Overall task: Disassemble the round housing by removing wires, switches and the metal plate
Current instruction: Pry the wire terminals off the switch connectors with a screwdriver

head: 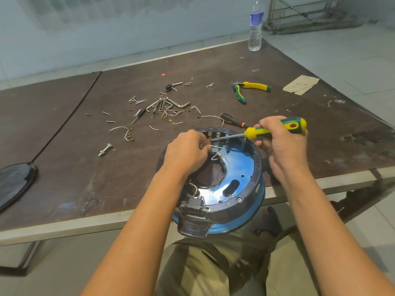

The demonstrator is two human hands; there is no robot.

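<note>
The round housing (245, 189) stands tilted at the table's near edge, a shiny blue metal plate (237, 159) inside its dark rim. A row of switch terminals (218, 137) lines its far inner wall. My left hand (186, 152) pinches a white wire (217, 153) that leads to those terminals. My right hand (280, 144) grips a yellow-and-green screwdriver (275, 130), whose shaft points left to the terminals. Another white wire (193, 189) and a black switch block (193, 208) sit at the housing's near side.
Loose screws, hex keys (168, 104) and removed wires (119, 129) lie scattered on the brown table (85, 167). Yellow-green pliers (248, 88), an orange-black screwdriver (233, 121), a bolt (105, 150), a water bottle (255, 26) and a dark cover (15, 182) at the left are also there.
</note>
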